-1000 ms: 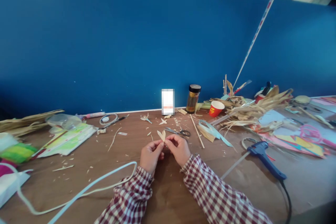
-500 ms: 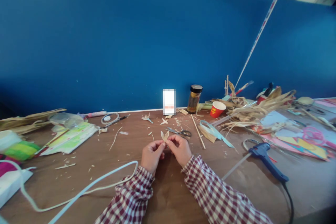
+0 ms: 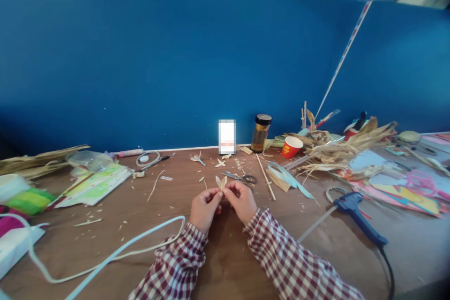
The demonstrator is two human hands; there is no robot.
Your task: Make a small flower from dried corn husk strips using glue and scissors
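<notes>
Left hand (image 3: 204, 206) and right hand (image 3: 243, 201) pinch the husk petals (image 3: 221, 182) at the base, apparently to hold them fanned upright.

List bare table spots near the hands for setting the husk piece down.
Freest: table between the two sleeves, and the stretch between the right hand and the glue gun. Left of the left hand, only small scraps above the white cable. Crowded: husk pile and coloured papers far right; scissors just beyond the husk piece.
</notes>
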